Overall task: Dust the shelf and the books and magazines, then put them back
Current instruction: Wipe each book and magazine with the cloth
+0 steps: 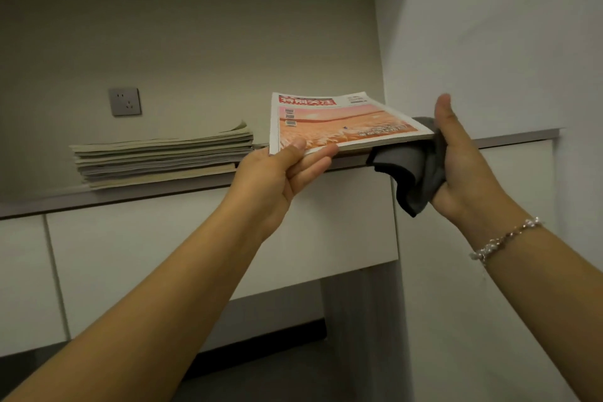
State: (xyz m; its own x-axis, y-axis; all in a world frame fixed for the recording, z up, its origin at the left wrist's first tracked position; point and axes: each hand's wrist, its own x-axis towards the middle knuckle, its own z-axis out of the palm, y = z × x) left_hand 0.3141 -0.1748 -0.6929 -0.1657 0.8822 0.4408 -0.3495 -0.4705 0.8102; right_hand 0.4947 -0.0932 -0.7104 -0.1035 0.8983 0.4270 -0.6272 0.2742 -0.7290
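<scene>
My left hand point(287, 170) pinches the near edge of a magazine point(339, 124) with a red masthead and an orange field on its cover, thumb on top and fingers beneath, holding it nearly level above the shelf point(146, 194). My right hand point(463, 157), a beaded bracelet point(504, 240) at the wrist, grips a dark grey cloth point(414, 170) against the magazine's right edge, thumb raised. A stack of magazines point(163, 157) lies flat on the shelf to the left, below a wall socket point(125, 101).
</scene>
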